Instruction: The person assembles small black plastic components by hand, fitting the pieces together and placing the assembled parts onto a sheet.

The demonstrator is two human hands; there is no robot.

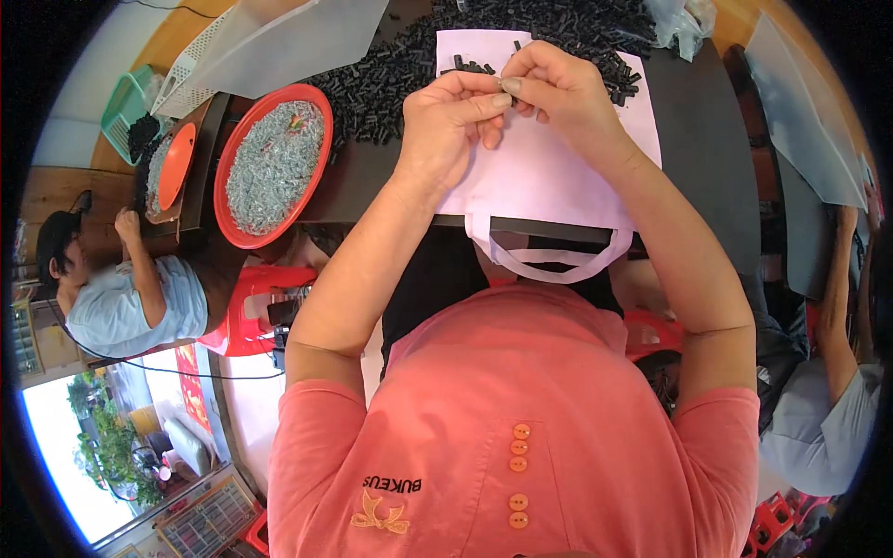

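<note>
My left hand [448,116] and my right hand [563,93] meet above a pale pink cloth bag [558,186] laid on the dark table. Both are closed in a pinch, thumbs and forefingers almost touching. What sits between the fingertips is too small and covered to name. A short black piece [517,46] shows just above the right forefinger. Beneath and beside the hands, small black tube-like pieces [621,79] lie on the bag. A large heap of the same black pieces [377,98] spreads over the table behind and to the left.
At the left edge of the table stands a red basin [223,177] full of small clear pieces [274,167]. Translucent panels [288,46] rise at far left and right. A clear plastic bag [684,28] lies at the back. People sit at left [139,298] and right [823,418].
</note>
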